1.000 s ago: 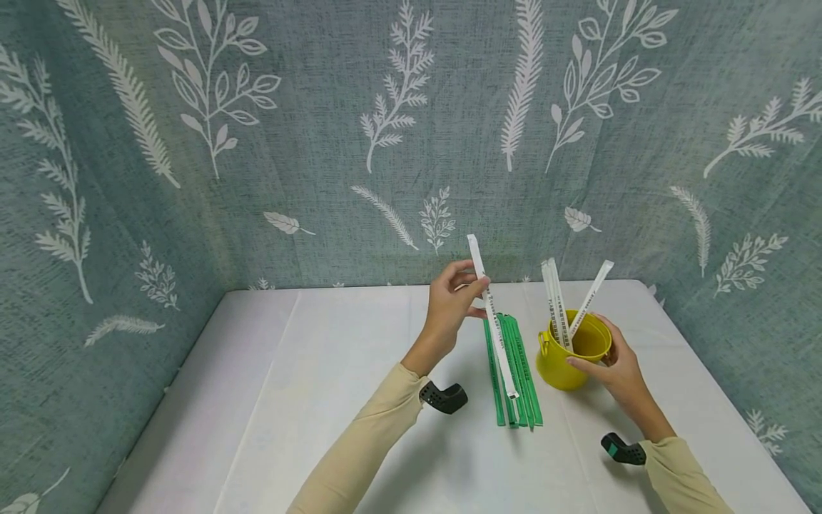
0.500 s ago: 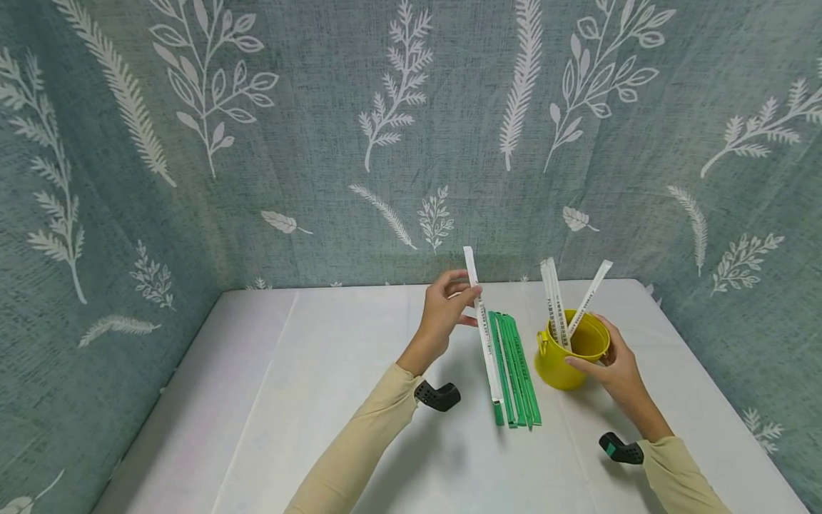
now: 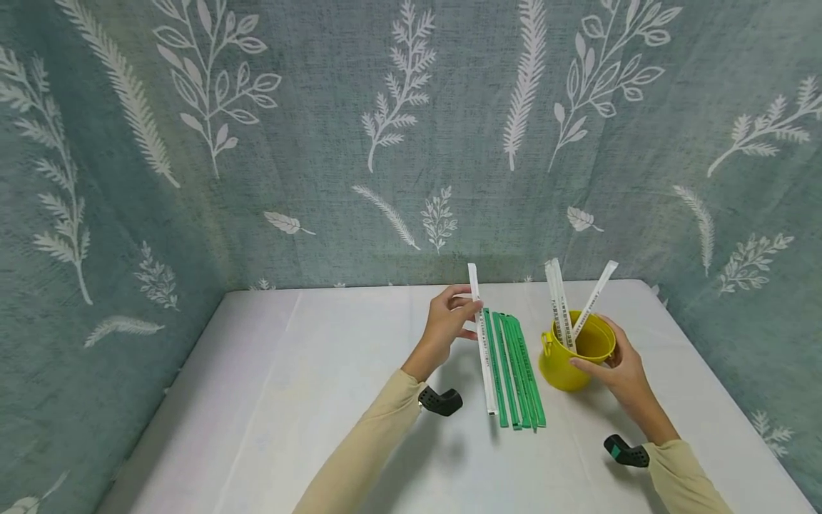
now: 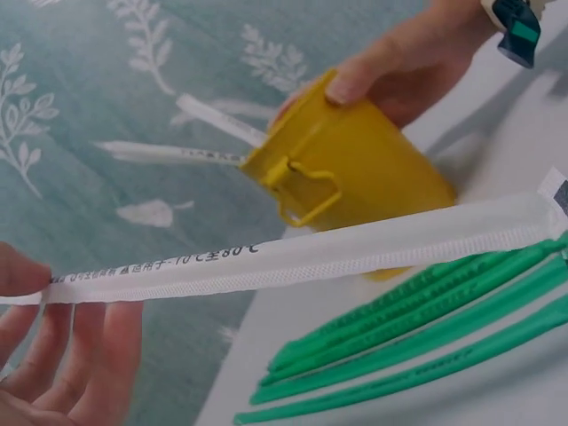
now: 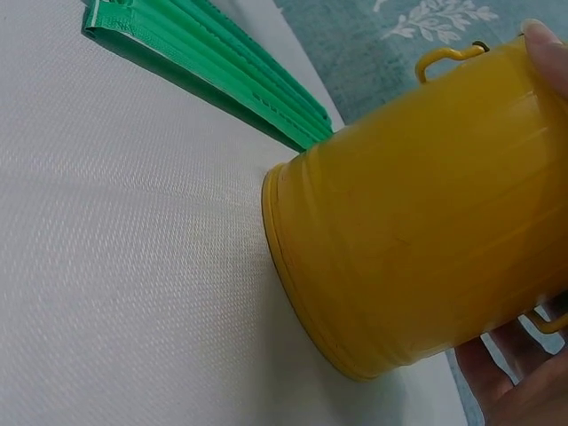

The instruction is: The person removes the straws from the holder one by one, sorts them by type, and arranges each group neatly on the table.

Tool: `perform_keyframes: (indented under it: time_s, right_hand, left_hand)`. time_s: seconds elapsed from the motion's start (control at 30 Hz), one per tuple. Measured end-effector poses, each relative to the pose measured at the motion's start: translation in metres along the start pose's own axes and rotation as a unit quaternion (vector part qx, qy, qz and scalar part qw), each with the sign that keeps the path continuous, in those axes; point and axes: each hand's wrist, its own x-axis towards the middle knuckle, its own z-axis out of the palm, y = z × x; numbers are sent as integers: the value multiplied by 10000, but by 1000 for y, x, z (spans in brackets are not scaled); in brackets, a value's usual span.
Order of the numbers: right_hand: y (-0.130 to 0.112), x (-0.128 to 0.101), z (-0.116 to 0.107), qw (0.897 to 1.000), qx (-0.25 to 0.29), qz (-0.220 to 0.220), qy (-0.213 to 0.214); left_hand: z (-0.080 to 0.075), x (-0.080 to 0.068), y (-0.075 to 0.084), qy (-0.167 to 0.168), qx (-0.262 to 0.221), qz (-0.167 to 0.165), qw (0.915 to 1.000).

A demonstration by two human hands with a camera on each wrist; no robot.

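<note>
My left hand (image 3: 443, 325) pinches a straw in a white printed paper wrapper (image 3: 484, 364) near its upper end. The straw slants down just left of several green-wrapped straws (image 3: 516, 371), which lie side by side on the table. In the left wrist view, thumb and fingers close on one end of the white straw (image 4: 302, 257). My right hand (image 3: 619, 371) grips the rim and side of a small yellow bucket (image 3: 565, 371), standing right of the green straws. Several white-wrapped straws (image 3: 560, 307) lean inside the bucket. The right wrist view shows the bucket's side (image 5: 417, 222) and fingers around it.
A white cloth covers the table (image 3: 308, 400). Behind it and at both sides hangs a blue-green curtain (image 3: 321, 143) with white leaf prints. Black wrist devices (image 3: 441, 401) sit on both forearms.
My left hand has moved slightly down, and the white straw has gone from over the green straws to their left side. My right hand stays on the bucket.
</note>
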Motion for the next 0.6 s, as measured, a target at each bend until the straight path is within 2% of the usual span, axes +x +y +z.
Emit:
perform_keyframes:
  time_s: [0.4,0.6]
  right_hand:
    - [0,-2,0,9998,-173,105,38]
    - [1,-2,0,9998,-170,70,32]
  left_hand:
    - [4,6,-18,76,96,-111,9999]
    - [3,9,-25,177,201,-324,9991]
